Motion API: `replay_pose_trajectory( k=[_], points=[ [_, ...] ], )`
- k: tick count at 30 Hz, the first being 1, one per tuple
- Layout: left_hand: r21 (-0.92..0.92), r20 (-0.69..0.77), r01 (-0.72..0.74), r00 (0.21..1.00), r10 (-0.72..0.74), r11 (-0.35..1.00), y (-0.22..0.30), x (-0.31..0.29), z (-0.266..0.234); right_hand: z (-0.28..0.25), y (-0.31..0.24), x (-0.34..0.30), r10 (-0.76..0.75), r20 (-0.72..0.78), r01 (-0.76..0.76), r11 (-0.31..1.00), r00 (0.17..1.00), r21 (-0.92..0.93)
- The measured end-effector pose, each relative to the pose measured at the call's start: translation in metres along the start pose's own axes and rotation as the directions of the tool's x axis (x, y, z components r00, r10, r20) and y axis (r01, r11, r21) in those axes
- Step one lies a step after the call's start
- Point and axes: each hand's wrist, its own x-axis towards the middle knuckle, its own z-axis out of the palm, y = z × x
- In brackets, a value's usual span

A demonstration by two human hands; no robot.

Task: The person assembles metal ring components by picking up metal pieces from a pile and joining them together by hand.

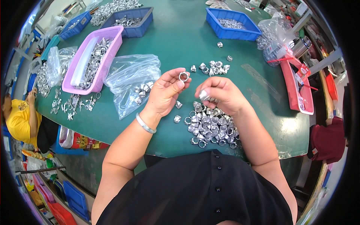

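Note:
My left hand (163,93) is raised over the green table, pinching a silver metal ring (180,77) upright between thumb and fingertips. Facing it, my right hand (225,93) curls its fingers round a few similar metal rings (204,95), slightly blurred. Below the right hand lies a large heap of silver rings (213,128). A smaller cluster of rings (215,69) sits beyond both hands. Two loose rings, one of them a ring (177,119) near my left wrist, lie between that wrist and the heap. More rings (142,90) rest on a clear plastic bag (131,67) left of my left hand.
A pink basket (119,37) of metal parts stands at left. Blue trays, one a blue tray (240,35), hold more parts at the back. A pink bin (288,82) and a bottle (301,47) are at right. A person in yellow (23,118) sits at far left.

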Motion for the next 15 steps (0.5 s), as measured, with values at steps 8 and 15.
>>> replay_pose_trajectory(
  k=[8,15],
  points=[
    [0.049,-0.003,-0.019,1.000,0.019,0.999,-0.003,-0.001,0.001,-0.006,0.009,-0.001,-0.094,-0.081,0.121,0.889,0.992,0.441],
    [0.121,0.014,-0.054,0.999,0.053,0.991,-0.008,-0.002,0.007,0.000,0.018,-0.001,0.002,-0.153,0.014,0.995,0.988,0.102]
  ],
)
